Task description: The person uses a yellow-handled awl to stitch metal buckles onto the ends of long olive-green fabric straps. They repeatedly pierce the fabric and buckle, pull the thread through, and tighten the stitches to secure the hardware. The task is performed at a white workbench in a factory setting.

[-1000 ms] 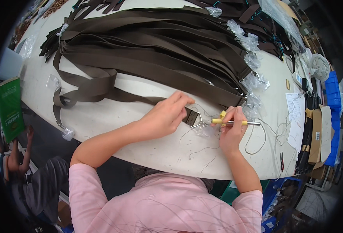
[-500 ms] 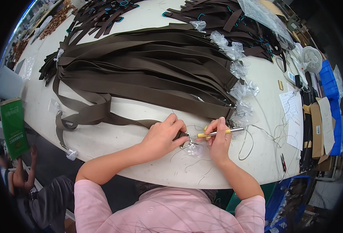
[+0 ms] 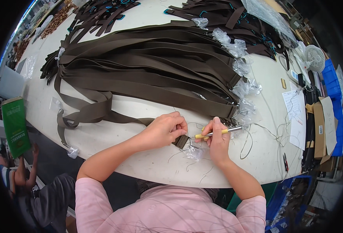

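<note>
My left hand point(image 3: 166, 129) is closed in a pinch just above the end of a dark brown webbing strap point(image 3: 182, 142). Anything between its fingertips is too small to make out. That strap end is looped on a metal ring point(image 3: 188, 143), with clear plastic wrap point(image 3: 194, 153) beside it. Close by on the right, my right hand point(image 3: 219, 143) is closed round a slim yellow-and-silver pen-shaped tool point(image 3: 211, 134), its yellow end towards the ring. A second small yellow part shows by those fingers. Behind both hands lies a large bundle of brown straps point(image 3: 148, 73), tied at its left end.
Darker straps with blue buckles point(image 3: 237, 19) are piled at the far side. A paper sheet point(image 3: 293, 112), small fan point(image 3: 315, 58), scissors-like tool point(image 3: 285, 162) and blue bins point(image 3: 330, 77) are on the right. Loose cord point(image 3: 251, 143) lies nearby. Another person holds a green bag point(image 3: 16, 126) at left.
My left fingers have lifted off the strap end and pinch above it, leaving more of the strap end in sight. The right hand and tool have barely moved.
</note>
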### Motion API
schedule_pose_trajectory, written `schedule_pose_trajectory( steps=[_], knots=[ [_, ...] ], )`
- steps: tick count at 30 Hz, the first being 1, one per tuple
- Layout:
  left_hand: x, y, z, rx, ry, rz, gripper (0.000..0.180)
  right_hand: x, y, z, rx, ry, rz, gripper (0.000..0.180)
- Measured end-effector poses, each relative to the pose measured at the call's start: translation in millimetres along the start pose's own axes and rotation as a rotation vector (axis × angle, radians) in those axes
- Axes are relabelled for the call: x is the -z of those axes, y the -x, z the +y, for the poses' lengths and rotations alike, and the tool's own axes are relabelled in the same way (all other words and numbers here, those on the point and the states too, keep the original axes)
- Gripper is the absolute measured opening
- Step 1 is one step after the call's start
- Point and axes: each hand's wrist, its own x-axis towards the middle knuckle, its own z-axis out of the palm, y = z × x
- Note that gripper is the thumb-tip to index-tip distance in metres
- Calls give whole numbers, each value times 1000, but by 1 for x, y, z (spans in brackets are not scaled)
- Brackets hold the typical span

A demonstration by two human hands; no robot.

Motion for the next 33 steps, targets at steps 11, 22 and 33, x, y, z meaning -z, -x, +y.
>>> schedule_pose_trajectory(
  steps=[11, 22, 33],
  knots=[
    [3, 8, 13, -105, -264, -134, 23, -2, -1, 4, 18, -55, 85, 54],
    [8, 5, 5, -156, -362, -198, 43, -3, 10, 5, 97, -84, 38, 56],
    [0, 7, -20, -138, -115, -86, 32, -14, 7, 7, 79, -142, 31, 56]
  ],
)
